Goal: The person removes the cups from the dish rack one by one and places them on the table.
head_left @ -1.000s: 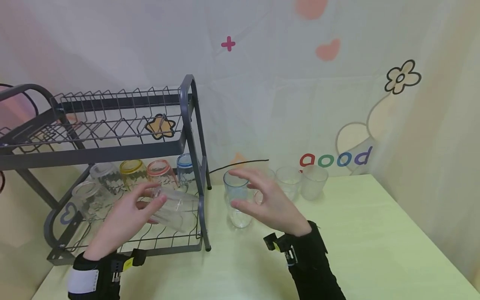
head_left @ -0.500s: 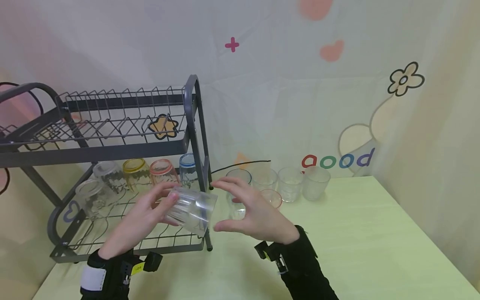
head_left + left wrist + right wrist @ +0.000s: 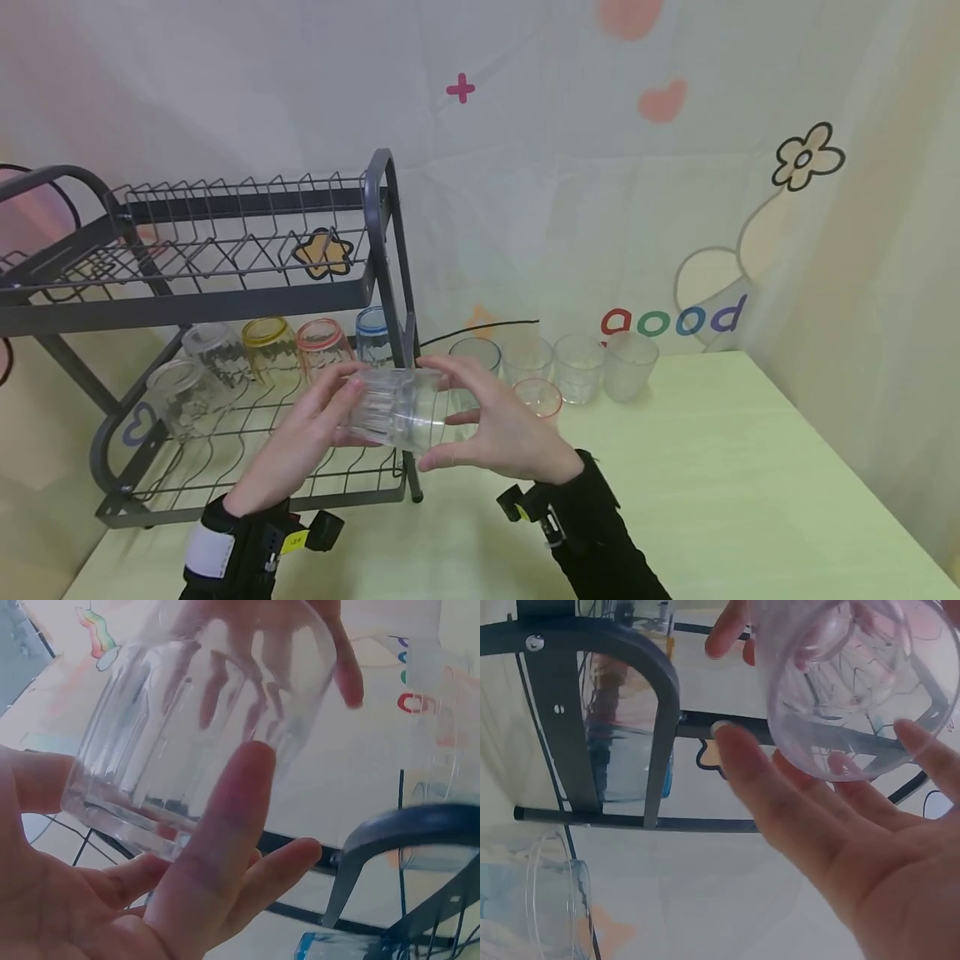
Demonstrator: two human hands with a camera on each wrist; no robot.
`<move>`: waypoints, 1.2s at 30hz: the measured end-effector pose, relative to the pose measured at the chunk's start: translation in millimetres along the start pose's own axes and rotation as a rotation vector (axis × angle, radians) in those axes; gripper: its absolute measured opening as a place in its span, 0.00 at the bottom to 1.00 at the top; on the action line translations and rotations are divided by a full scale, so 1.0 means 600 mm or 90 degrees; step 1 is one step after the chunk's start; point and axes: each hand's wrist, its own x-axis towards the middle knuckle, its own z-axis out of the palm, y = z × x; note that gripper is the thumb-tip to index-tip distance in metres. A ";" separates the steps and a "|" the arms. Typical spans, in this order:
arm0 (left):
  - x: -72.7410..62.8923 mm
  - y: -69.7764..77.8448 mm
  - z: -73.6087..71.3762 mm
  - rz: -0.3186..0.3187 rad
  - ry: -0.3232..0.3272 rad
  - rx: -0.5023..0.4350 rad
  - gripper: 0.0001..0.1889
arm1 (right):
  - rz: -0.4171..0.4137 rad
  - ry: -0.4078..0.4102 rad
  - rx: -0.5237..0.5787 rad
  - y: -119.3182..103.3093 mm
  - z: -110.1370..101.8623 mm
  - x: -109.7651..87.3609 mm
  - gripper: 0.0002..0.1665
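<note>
A clear ribbed glass [image 3: 393,408] lies tilted on its side in the air, in front of the rack's right end. My left hand [image 3: 303,437] grips its base end, thumb and fingers around the wall; in the left wrist view a finger [image 3: 225,825] presses along the glass [image 3: 112,742]. My right hand [image 3: 510,429] is at the rim end, thumb and fingers spread in a wide curve. In the right wrist view the fingers of the right hand [image 3: 840,825] extend beside and behind the round rim, overlapping it there.
A dark two-tier rack [image 3: 187,310] stands left, with upturned glasses on its lower shelf, including yellow-rimmed [image 3: 268,346], red-rimmed [image 3: 321,342] and blue-rimmed [image 3: 372,333] ones. Right of it on the pale green table [image 3: 675,483] stand several glasses, among them a red-rimmed one [image 3: 538,395].
My left hand has carried the glass right, out from the rack's lower shelf. My right hand has moved left, from apart to right at the glass's rim.
</note>
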 end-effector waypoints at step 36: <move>-0.051 -0.046 -0.167 -0.071 0.260 0.515 0.32 | 0.123 0.221 -0.219 -0.015 -0.154 -0.094 0.43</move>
